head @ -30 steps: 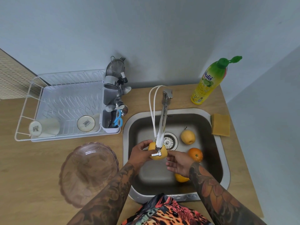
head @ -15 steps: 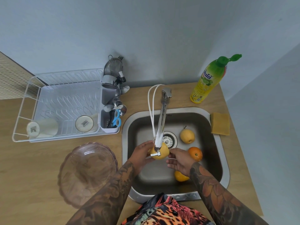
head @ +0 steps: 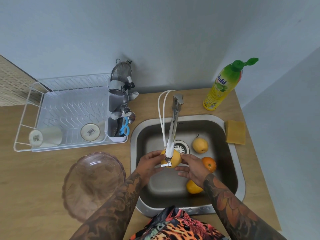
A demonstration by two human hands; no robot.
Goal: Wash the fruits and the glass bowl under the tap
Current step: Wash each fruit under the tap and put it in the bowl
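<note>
A yellow fruit (head: 174, 160) is held under the spout of the chrome tap (head: 173, 132), over the steel sink (head: 232, 153). My left hand (head: 149, 164) grips its left side and my right hand (head: 191, 168) touches its right side. In the sink lie a yellow pear (head: 200, 145), an orange (head: 209, 164) and another yellow-orange fruit (head: 193, 187), partly hidden by my right wrist. The tinted glass bowl (head: 93, 184) stands on the counter left of the sink, partly covered by my left forearm.
A white dish rack (head: 65, 108) with two cups and a cutlery holder (head: 119, 122) stands at the back left. A green-capped dish soap bottle (head: 223, 85) stands behind the sink, and a yellow sponge (head: 235, 132) lies at its right rim.
My right hand has moved up from below the fruit to touch its right side. The fruit has turned slightly under the spout. The view shifted a little.
</note>
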